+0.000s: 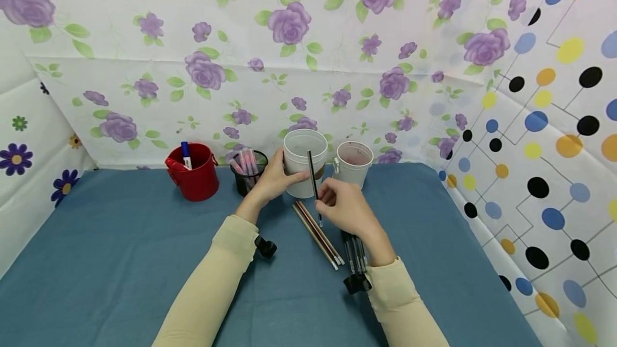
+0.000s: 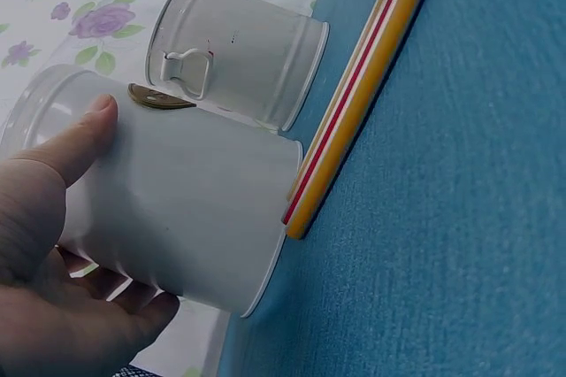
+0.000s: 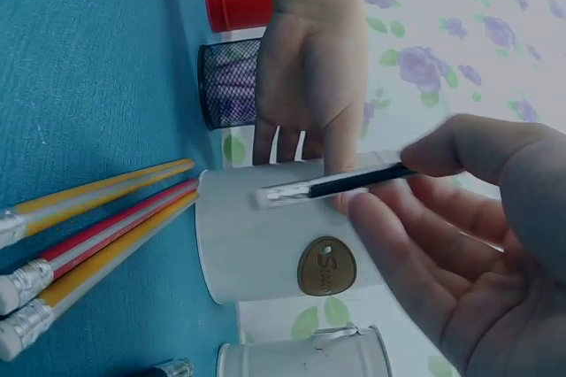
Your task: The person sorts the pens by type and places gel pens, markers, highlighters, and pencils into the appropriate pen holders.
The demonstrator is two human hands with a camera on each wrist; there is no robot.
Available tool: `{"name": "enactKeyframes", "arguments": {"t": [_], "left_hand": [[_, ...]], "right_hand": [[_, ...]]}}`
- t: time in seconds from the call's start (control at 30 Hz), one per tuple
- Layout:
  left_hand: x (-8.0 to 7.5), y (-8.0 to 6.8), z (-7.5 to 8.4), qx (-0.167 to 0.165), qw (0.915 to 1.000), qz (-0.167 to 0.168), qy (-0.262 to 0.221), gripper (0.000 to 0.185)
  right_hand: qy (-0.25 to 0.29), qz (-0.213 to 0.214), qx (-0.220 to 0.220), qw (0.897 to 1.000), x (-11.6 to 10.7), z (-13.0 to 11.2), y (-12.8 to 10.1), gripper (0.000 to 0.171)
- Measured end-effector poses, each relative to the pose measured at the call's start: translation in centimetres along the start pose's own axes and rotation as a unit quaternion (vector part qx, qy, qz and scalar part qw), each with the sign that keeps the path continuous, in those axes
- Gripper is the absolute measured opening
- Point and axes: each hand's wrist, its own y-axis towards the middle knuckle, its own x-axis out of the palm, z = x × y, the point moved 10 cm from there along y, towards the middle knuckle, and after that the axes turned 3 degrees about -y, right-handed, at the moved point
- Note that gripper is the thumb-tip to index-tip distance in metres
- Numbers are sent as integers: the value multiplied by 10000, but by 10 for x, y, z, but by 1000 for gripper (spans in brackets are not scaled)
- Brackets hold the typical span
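Note:
My left hand [image 1: 276, 180] grips a white cup [image 1: 300, 191] from its left side, thumb across the front and fingers round behind. An oval brown label [image 3: 327, 266] marks the cup's wall. In my right hand [image 1: 351, 209] a black pencil [image 1: 312, 170] is pinched between thumb and fingers. It slants in front of the cup, its silver ferrule and pale eraser end [image 3: 272, 196] pointing down. Two yellow pencils and a red one [image 1: 315, 234] lie on the cloth just below the cup. Several black pencils [image 1: 354, 253] lie partly hidden under my right wrist.
Right of the gripped cup stands a smaller white cup [image 1: 354, 170] with a side handle. To the left are a black mesh holder [image 1: 242, 185] with pink pens and a red bucket [image 1: 201, 186] with a blue marker [image 1: 185, 153]. A flowered cloth [image 1: 202, 106] hangs behind the blue tablecloth [image 1: 120, 261].

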Motion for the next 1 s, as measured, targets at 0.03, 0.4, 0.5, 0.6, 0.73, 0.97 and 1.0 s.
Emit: {"name": "enactKeyframes", "arguments": {"t": [0.03, 0.4, 0.5, 0.6, 0.73, 0.97, 1.0], "left_hand": [[0, 0, 0, -1, 10000, -5, -7, 98], [-4, -1, 1, -6, 10000, 49, -22, 102], [-6, -1, 2, 59, 10000, 70, -25, 102], [-7, 0, 3, 84, 9999, 76, -22, 101], [-7, -2, 3, 52, 10000, 52, 15, 102], [-1, -3, 2, 92, 10000, -33, -20, 103], [-1, -3, 3, 104, 9999, -34, -33, 103]], "right_hand": [[31, 183, -16, 9998, -4, 0, 0, 7], [192, 1333, -341, 9903, -33, -10, 0, 6], [235, 1412, -350, 9891, -37, -11, 1, 6], [272, 1515, -320, 9876, -41, -10, 1, 7], [354, 1748, -350, 9833, -48, -11, 1, 8], [415, 1975, -449, 9784, -60, -14, 3, 6], [383, 2001, -481, 9779, -62, -17, 6, 6]]}}
